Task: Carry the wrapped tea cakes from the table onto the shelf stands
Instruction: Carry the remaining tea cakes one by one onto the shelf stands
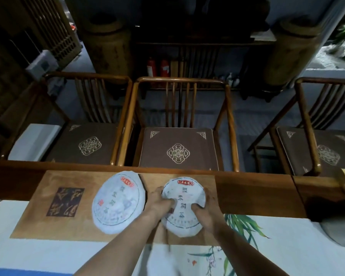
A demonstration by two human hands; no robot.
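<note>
The pickup step is judged to be in hand: the right tea cake [182,206] is gripped at its two sides by the left hand [159,204] and the right hand [204,208], thumbs laid on its top, fingers curled round its rim. It is seen over the brown mat [48,206] on the table [257,194]; whether it is lifted cannot be told. A level lift and a turn toward the shelf stands, which are not seen, would be called for next. Being round, it has no long axis; its red seal is pointed away, toward the chair [179,148]. The left tea cake [118,202] is left flat beside it.

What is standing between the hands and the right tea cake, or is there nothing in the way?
Nothing visible is in the way. The left hand and the right hand already grip the right tea cake at its sides. The other tea cake lies apart, on the left of the mat.
</note>
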